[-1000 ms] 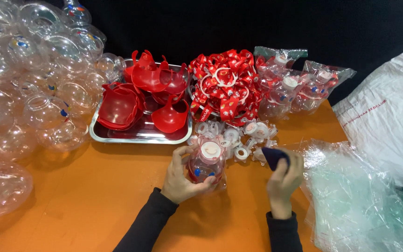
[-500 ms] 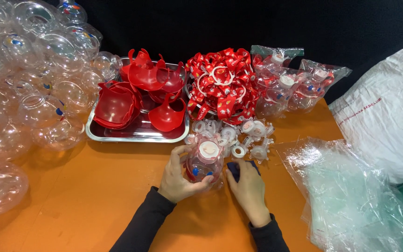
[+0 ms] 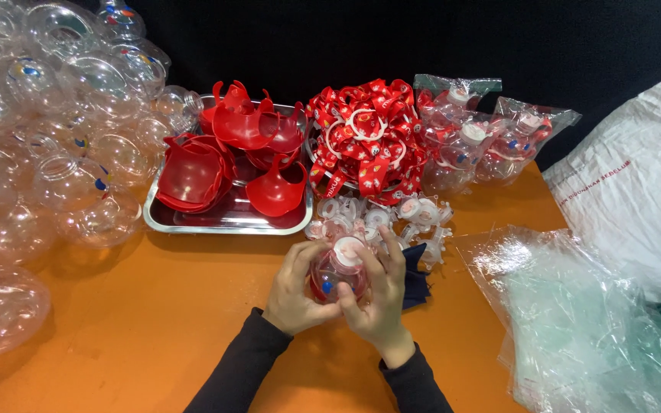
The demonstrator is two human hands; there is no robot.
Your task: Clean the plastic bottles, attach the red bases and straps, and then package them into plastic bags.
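Note:
Both my hands wrap around a small clear plastic bottle [image 3: 340, 269] with a white cap and a red inner part, held just above the orange table [image 3: 154, 321]. My left hand [image 3: 294, 289] cups its left side. My right hand [image 3: 376, 294] covers its right side, fingers over the cap. A dark blue cloth [image 3: 415, 279] lies under and beside my right hand. Right behind the bottle sits a cluster of clear caps with white discs [image 3: 380, 218].
A steel tray [image 3: 227, 222] holds red plastic cups. Behind the caps lies a heap of red patterned straps [image 3: 365, 138], with bagged finished bottles [image 3: 483, 138] to its right. Clear plastic globes [image 3: 47, 130] pile up at left. Clear bags [image 3: 583, 321] and a white sack [image 3: 636, 191] lie at right.
My right hand has put the dark blue cloth down and come left onto the bottle, so both hands now hold it.

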